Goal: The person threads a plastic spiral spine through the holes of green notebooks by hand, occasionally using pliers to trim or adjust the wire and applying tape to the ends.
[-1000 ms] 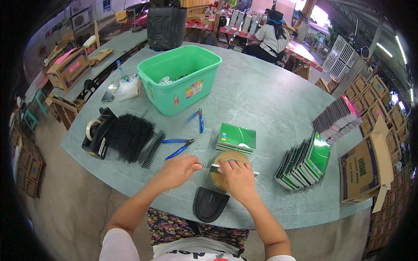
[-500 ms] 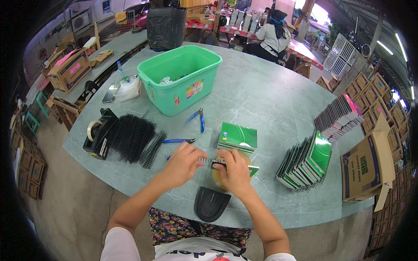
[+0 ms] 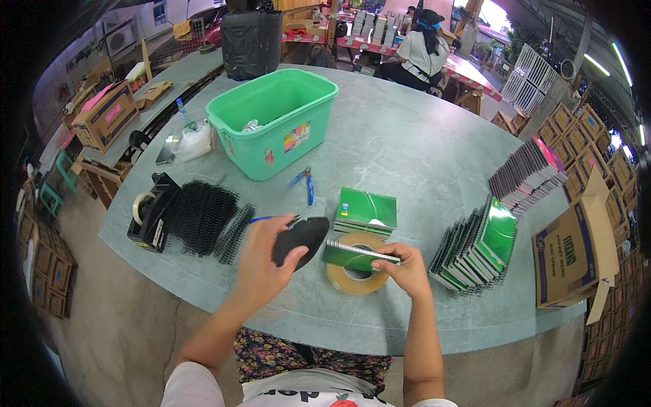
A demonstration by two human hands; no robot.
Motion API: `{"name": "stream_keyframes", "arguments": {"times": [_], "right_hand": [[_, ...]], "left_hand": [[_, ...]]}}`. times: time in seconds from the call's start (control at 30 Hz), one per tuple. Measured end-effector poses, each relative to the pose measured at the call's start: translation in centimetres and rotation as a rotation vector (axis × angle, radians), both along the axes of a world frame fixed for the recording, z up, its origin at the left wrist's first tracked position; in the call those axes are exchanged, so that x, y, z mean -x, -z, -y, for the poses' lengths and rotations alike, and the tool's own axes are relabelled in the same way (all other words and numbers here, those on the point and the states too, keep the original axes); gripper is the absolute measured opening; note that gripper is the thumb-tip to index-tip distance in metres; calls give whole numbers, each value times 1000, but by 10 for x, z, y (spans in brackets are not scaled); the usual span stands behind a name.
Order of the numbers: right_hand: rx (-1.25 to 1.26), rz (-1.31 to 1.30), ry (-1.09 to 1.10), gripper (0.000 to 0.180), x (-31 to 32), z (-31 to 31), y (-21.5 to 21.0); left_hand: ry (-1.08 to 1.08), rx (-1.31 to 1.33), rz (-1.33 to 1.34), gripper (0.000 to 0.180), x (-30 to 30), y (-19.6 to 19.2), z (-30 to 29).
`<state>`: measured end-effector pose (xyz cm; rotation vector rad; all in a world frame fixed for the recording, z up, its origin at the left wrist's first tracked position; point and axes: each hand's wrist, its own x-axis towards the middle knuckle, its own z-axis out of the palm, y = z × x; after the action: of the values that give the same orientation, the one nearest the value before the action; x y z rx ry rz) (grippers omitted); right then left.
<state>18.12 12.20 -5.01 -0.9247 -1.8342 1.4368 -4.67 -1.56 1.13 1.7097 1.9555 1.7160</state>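
Observation:
My left hand (image 3: 261, 263) is shut on a flat black oval piece (image 3: 302, 239), held just above the table. In my right hand (image 3: 407, 268) is a thin green spiral-bound notebook (image 3: 356, 254), gripped at its right end. The notebook lies level over a roll of tan tape (image 3: 352, 279) that rests flat on the table. The black piece's right edge is close to the notebook's left end. Just behind them sits a small stack of green notebooks (image 3: 366, 209).
A pile of black spiral coils (image 3: 203, 217), a tape dispenser (image 3: 152, 211) and a green bin (image 3: 274, 122) are at the left. Blue pliers (image 3: 306, 184) lie mid-table. Upright notebook rows (image 3: 478, 247) and a cardboard box (image 3: 576, 251) stand right. A person (image 3: 420, 51) sits at the far table.
The black piece lay at the table's front edge while both hands were at the notebook. My left hand has since picked it up and holds it beside the notebook.

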Motion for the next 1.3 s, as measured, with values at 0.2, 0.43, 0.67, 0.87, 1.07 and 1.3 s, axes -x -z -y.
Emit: {"name": "stream_keyframes", "arguments": {"times": [0.2, 0.43, 0.67, 0.87, 1.07, 1.3], "right_hand": [[246, -184, 94, 20, -3, 10, 10], [136, -183, -34, 24, 1, 14, 11], [199, -217, 39, 21, 3, 16, 20], [169, -185, 49, 23, 5, 22, 19], [121, -167, 55, 24, 2, 27, 22], [199, -161, 54, 24, -2, 27, 23]], "left_hand": [[355, 150, -210, 41, -2, 13, 2], [411, 266, -300, 39, -7, 28, -4], [347, 166, -298, 43, -12, 25, -12], [344, 169, -182, 42, -23, 21, -20], [281, 66, -44, 34, -30, 11, -25], [295, 54, -48, 34, -36, 4, -34]]}}
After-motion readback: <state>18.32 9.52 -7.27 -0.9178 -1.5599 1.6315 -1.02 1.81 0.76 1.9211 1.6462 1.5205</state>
